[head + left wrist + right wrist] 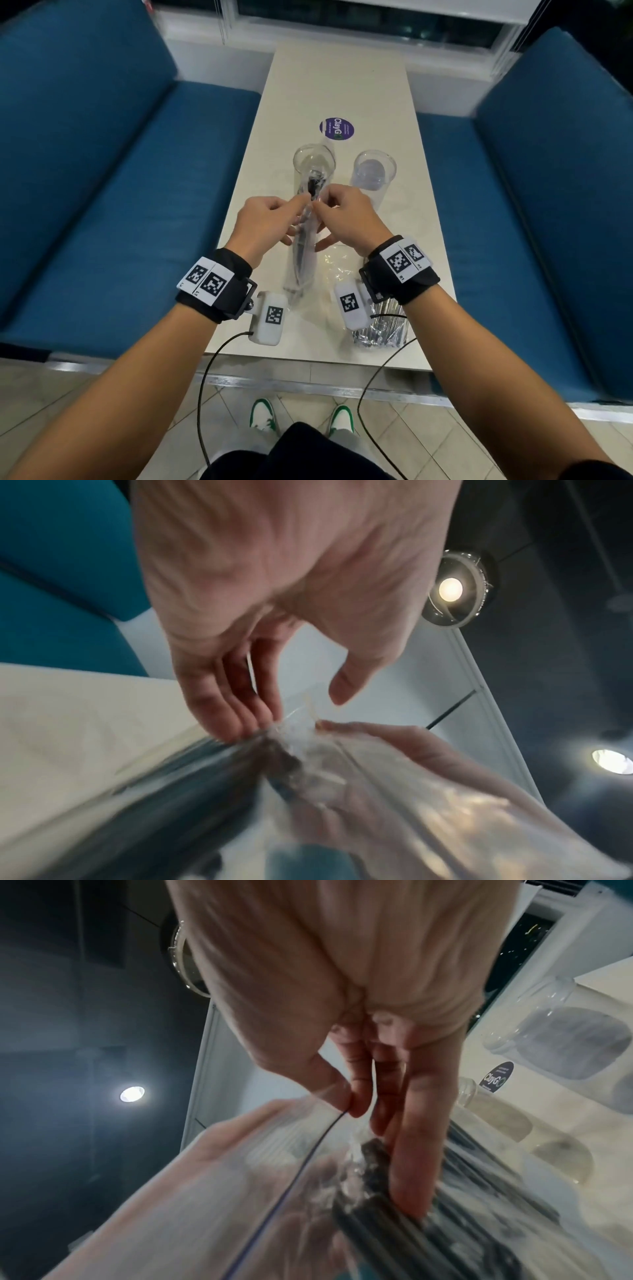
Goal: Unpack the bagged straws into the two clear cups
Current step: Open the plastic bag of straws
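A long clear bag (pixel 303 240) of black straws (pixel 300 255) stands tilted over the table, its top just in front of the left clear cup (pixel 313 159). My left hand (pixel 303 202) grips the bag's top from the left, and my right hand (pixel 320 205) pinches the opposite edge. In the right wrist view, thumb and forefinger (pixel 349 1107) pinch the bag's edge, while the other fingers lie along the straws (pixel 394 1226). The left wrist view shows my fingertips (pixel 246 723) at the bag's crumpled top (pixel 298 723). The right clear cup (pixel 375 171) stands empty.
A second bag of straws (pixel 383 330) lies by the table's near right edge, under my right wrist. Crumpled clear plastic (pixel 337 270) lies beside it. A purple round sticker (pixel 336 128) marks the white table (pixel 342 75). Blue benches (pixel 120 205) flank both sides.
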Motion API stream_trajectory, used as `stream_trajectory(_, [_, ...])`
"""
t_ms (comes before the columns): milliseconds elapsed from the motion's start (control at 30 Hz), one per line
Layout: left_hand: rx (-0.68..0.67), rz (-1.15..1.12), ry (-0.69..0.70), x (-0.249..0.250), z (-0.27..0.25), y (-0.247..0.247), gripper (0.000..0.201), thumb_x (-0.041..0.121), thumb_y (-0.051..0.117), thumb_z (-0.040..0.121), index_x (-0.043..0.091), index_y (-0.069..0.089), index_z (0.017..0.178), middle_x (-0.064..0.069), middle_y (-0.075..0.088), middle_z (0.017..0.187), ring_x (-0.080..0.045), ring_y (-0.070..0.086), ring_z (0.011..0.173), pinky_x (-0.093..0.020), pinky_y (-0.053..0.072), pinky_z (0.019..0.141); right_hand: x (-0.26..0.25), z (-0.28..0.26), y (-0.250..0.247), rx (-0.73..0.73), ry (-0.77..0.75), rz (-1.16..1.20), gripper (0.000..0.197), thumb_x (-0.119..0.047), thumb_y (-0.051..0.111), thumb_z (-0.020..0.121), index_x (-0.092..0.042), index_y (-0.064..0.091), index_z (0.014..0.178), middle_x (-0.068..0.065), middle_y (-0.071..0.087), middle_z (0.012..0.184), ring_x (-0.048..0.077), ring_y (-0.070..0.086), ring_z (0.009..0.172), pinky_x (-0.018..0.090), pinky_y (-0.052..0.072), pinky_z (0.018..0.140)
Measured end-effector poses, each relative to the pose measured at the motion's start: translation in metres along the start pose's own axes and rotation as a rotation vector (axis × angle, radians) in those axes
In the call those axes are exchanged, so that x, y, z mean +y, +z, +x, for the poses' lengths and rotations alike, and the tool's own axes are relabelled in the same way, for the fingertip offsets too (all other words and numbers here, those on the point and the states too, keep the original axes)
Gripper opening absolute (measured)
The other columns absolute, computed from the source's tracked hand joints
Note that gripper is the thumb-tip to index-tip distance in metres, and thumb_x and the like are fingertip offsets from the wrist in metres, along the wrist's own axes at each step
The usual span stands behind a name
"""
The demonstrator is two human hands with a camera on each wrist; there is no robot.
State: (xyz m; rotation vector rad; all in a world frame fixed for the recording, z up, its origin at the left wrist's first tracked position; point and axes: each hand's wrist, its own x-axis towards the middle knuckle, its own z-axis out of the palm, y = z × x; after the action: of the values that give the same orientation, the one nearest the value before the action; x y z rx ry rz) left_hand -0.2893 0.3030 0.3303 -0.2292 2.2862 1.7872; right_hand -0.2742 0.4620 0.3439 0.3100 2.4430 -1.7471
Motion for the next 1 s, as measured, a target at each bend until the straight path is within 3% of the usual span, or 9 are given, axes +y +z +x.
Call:
stream_trajectory(100, [-0.017, -0.145, -0.036, 0.001, -0.003, -0.002, 0.016, 0.004, 0.068, 0.099, -0.001, 0.075, 0.084, -0.008, 0.074, 0.069, -0.022, 0.071, 0.06, -0.03, 0.062, 0.059, 0.006, -0.004, 0.001, 0.03, -0.043, 0.003, 0.019, -0.01, 0.063, 0.101, 0.001, 0.057, 0.087, 0.033, 0.065, 0.095, 0.037, 0.076, 0.08, 0.052, 0.065, 0.058])
stream_trajectory(167, [-0.032, -0.311, -0.104, 0.005, -0.004, -0.005, 0.021, -0.003, 0.059, 0.101, -0.002, 0.07, 0.083, -0.008, 0.076, 0.067, -0.022, 0.075, 0.06, -0.03, 0.063, 0.06, 0.01, -0.007, -0.002, 0.047, -0.035, 0.069, 0.016, -0.006, 0.06, 0.102, -0.003, 0.054, 0.087, 0.035, 0.065, 0.104, 0.036, 0.078, 0.081, 0.053, 0.065, 0.058])
stream_trajectory(333, [0.061, -0.705, -0.297, -0.001, 0.006, -0.022, 0.025, -0.011, 0.042, 0.096, 0.003, 0.054, 0.08, -0.015, 0.065, 0.073, -0.029, 0.065, 0.067, -0.035, 0.061, 0.056, 0.022, -0.012, -0.017, 0.126, 0.056, 0.231, 0.019, 0.001, 0.05, 0.103, -0.01, 0.046, 0.088, 0.038, 0.062, 0.116, 0.036, 0.079, 0.079, 0.056, 0.065, 0.063])
stream_trajectory(533, [0.197, -0.483, -0.247, -0.01, 0.018, -0.032, 0.026, -0.014, 0.043, 0.09, 0.004, 0.061, 0.086, -0.007, 0.048, 0.072, -0.019, 0.045, 0.062, -0.032, 0.046, 0.053, 0.038, -0.007, -0.036, 0.25, 0.152, 0.392, 0.012, -0.007, 0.045, 0.098, -0.006, 0.056, 0.094, 0.03, 0.07, 0.114, 0.04, 0.075, 0.089, 0.064, 0.063, 0.076])
stream_trajectory(633, [0.053, -0.561, -0.182, -0.015, 0.014, -0.03, 0.011, -0.002, 0.053, 0.098, 0.003, 0.063, 0.097, -0.008, 0.058, 0.073, -0.021, 0.052, 0.061, -0.033, 0.05, 0.058, 0.04, -0.008, -0.032, 0.14, 0.217, 0.502, 0.014, -0.01, 0.038, 0.098, -0.011, 0.05, 0.091, 0.026, 0.067, 0.119, 0.037, 0.066, 0.095, 0.069, 0.058, 0.081])
stream_trajectory(767, [-0.28, -0.506, -0.093, -0.035, 0.006, -0.03, 0.053, 0.015, 0.054, 0.074, 0.001, 0.069, 0.124, -0.012, 0.073, 0.11, -0.023, 0.067, 0.094, -0.036, 0.054, 0.085, 0.042, -0.007, -0.021, 0.001, 0.286, 0.726, 0.023, -0.008, 0.038, 0.098, -0.01, 0.046, 0.077, 0.034, 0.062, 0.133, 0.056, 0.063, 0.116, 0.073, 0.058, 0.077])
stream_trajectory(833, [-0.34, -0.252, 0.027, -0.049, 0.004, -0.025, 0.07, 0.02, 0.059, 0.059, 0.02, 0.071, 0.128, -0.004, 0.064, 0.132, -0.017, 0.058, 0.114, -0.034, 0.047, 0.097, 0.041, -0.006, -0.018, -0.007, 0.286, 0.794, 0.021, -0.008, 0.037, 0.099, -0.01, 0.046, 0.08, 0.037, 0.06, 0.133, 0.062, 0.058, 0.123, 0.075, 0.057, 0.075])
stream_trajectory(900, [-0.408, -0.091, 0.083, -0.063, 0.005, -0.022, 0.086, 0.032, 0.068, 0.054, 0.039, 0.06, 0.139, 0.006, 0.046, 0.152, -0.009, 0.042, 0.137, -0.027, 0.041, 0.109, 0.04, -0.006, -0.016, -0.019, 0.276, 0.826, 0.021, -0.008, 0.037, 0.099, -0.01, 0.046, 0.08, 0.039, 0.059, 0.135, 0.063, 0.056, 0.123, 0.073, 0.058, 0.073])
stream_trajectory(1000, [-0.567, -0.019, 0.102, -0.08, 0.015, -0.021, 0.117, 0.035, 0.095, 0.069, 0.034, 0.03, 0.166, 0.013, 0.035, 0.17, -0.006, 0.033, 0.156, -0.036, 0.045, 0.117, 0.042, -0.006, -0.015, -0.084, 0.244, 0.804, 0.023, -0.008, 0.038, 0.098, -0.01, 0.048, 0.077, 0.036, 0.062, 0.133, 0.061, 0.059, 0.122, 0.074, 0.057, 0.076])
